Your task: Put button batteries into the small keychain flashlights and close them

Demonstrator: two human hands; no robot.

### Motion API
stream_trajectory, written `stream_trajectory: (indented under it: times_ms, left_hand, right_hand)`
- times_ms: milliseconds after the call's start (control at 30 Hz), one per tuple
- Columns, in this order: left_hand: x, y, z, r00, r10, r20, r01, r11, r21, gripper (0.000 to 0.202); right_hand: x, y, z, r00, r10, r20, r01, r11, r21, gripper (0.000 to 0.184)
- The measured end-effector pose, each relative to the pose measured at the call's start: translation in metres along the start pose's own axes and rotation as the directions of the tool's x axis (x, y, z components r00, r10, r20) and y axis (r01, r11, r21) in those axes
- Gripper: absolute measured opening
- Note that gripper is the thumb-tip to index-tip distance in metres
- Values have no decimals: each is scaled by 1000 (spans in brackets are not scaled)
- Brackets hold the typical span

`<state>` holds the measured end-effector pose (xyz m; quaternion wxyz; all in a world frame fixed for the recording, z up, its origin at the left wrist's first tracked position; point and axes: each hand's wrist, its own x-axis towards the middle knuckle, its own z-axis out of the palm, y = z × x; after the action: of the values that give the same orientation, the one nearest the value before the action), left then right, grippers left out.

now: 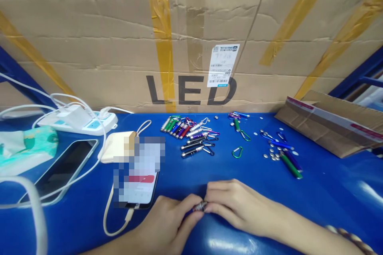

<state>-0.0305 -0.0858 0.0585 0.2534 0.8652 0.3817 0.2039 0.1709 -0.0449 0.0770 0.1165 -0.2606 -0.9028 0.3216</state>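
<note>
Between my two hands, near the table's front, is a small metal flashlight part (198,206) with a ribbed or coiled silver section. My left hand (170,221) pinches its left end between thumb and forefinger. The fingertips of my right hand (239,205) close on the other end and hide it. Beyond my hands lie several keychain flashlights with carabiner clips, among them a black flashlight (192,152) in front. A loose green carabiner (237,152) rests to their right. Farther right are a green tube (291,166), a blue tube (281,145) and several button cells (272,155).
A large cardboard box (119,48) marked LED stands along the back. An open cardboard tray (326,125) sits at the right. On the left are a power strip (89,124), a dark phone (64,169), a cream power bank (116,145), a lit phone (145,191) and white cables.
</note>
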Motion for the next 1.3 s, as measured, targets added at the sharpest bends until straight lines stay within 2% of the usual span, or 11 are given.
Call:
stream_trajectory:
  times_ms: [167, 300, 533, 600, 700, 800, 867, 933, 1100, 1200, 1300]
  left_hand:
    - [-3, -1, 7, 1000, 24, 9, -26, 987, 161, 41]
    - [-5, -1, 14, 991, 129, -29, -114, 948, 298, 43]
    - [-6, -1, 18, 967, 234, -100, -174, 893, 415, 39]
    - [-6, -1, 18, 958, 260, -124, -183, 883, 432, 38]
    - [-6, -2, 19, 948, 279, -150, -188, 877, 441, 34]
    - [-5, -3, 19, 945, 287, -158, -190, 873, 449, 33]
    - [-4, -3, 18, 946, 280, -162, -187, 881, 435, 34]
    - [-2, -3, 16, 955, 251, -160, -176, 910, 374, 35]
    - [-1, -5, 10, 990, 90, -105, -76, 988, 134, 31]
    - [-2, -5, 10, 996, 44, -71, -39, 997, 74, 28]
    - [-3, -4, 10, 998, -9, -63, 11, 1000, 23, 20]
  right_hand:
    - [-2, -6, -2, 998, 3, 61, 1, 998, -55, 29]
    - [-2, -8, 3, 995, 52, 84, -46, 997, -69, 26]
    - [-3, -8, 14, 994, 107, 33, -111, 982, 153, 27]
    - [-2, -8, 14, 987, 154, 37, -159, 961, 227, 28]
    - [-1, -8, 13, 949, 296, 111, -316, 873, 371, 27]
    - [0, -8, 13, 865, 403, 299, -501, 668, 550, 33]
    - [1, -8, 13, 829, 410, 381, -558, 548, 623, 38]
    - [1, -8, 12, 826, 414, 382, -558, 502, 661, 42]
    - [2, -7, 8, 862, 393, 320, -493, 501, 712, 46]
    - [2, -6, 6, 879, 361, 312, -467, 513, 720, 47]
    - [3, -4, 4, 881, 370, 296, -467, 567, 679, 46]
